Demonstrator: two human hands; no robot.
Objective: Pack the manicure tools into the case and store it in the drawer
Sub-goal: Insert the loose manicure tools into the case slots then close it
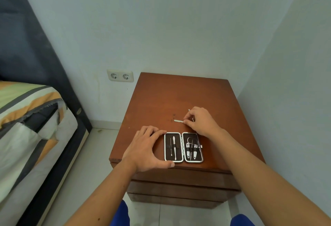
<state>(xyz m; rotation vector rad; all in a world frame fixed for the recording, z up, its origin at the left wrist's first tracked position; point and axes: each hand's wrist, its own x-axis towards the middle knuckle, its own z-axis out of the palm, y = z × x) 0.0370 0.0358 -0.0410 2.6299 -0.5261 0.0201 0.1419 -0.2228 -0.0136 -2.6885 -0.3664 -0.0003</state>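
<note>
Wooden counter (pixel 161 100): left hand (pixel 145 150) spread, steadying open case (pixel 183 147); right hand (pixel 200 121) pinches a loose tool (pixel 178 121), probably to slot it next.

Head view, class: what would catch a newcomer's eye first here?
The open manicure case near the front edge of the brown nightstand, with metal tools strapped in both halves. The left hand steadies its left side, while the right hand pinches a slim metal tool just behind the case.
</note>
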